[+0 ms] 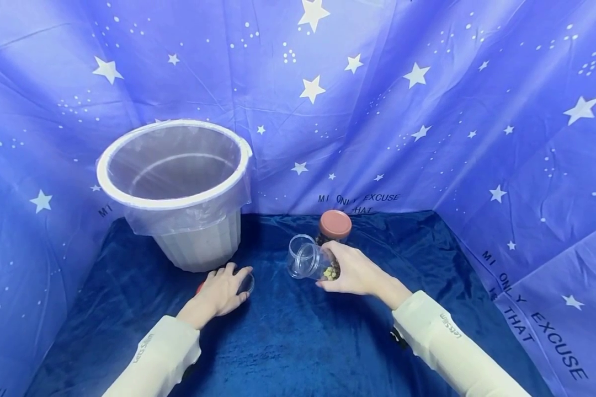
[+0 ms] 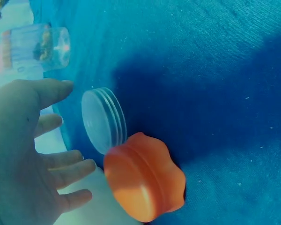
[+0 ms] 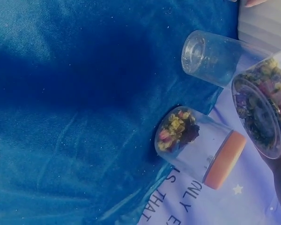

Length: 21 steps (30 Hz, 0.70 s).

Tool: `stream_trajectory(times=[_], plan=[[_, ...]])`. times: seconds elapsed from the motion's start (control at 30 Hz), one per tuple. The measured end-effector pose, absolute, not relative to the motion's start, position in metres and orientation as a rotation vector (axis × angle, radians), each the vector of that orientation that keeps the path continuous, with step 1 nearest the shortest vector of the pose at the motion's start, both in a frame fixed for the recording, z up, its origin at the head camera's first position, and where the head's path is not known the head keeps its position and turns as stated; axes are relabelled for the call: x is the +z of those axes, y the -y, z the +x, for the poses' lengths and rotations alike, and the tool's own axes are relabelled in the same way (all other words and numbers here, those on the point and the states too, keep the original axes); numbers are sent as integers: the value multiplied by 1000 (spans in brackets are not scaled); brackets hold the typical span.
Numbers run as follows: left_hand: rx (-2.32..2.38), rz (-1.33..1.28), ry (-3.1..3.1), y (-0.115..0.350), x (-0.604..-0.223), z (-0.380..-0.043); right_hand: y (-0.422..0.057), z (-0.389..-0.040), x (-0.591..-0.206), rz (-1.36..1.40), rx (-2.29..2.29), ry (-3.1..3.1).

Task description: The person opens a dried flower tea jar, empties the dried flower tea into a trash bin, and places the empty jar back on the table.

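Head: just right of the middle, the right hand (image 1: pixel 355 270) pinches a flower jar (image 1: pixel 325 269) between thumb and fingers. Its long side tips sideways, mouth pointing left toward a clear jar (image 1: pixel 293 263).

Left wrist: at left, the left hand (image 2: pixel 23 154) spreads its fingers near one clear lid (image 2: pixel 103 121) and one orange lid (image 2: pixel 143 180).

Right wrist: three jars; the flower jar's bottom faces left.
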<state>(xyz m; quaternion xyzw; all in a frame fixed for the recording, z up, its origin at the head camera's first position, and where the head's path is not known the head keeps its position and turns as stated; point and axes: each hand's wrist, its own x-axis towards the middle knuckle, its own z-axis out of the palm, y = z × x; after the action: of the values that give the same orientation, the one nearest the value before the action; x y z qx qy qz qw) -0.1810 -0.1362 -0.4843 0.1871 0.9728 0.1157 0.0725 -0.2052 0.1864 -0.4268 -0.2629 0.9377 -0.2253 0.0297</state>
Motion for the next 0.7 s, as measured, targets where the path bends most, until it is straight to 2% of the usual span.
stream_trajectory(times=[0.43,0.7], plan=[[411,683,-2937,132,-452,-177,-187,-208,-421,-781,-777,-2880],[525,723,-2910,145,-434,-177,-192,-213,-416,-737,-816,-2930]])
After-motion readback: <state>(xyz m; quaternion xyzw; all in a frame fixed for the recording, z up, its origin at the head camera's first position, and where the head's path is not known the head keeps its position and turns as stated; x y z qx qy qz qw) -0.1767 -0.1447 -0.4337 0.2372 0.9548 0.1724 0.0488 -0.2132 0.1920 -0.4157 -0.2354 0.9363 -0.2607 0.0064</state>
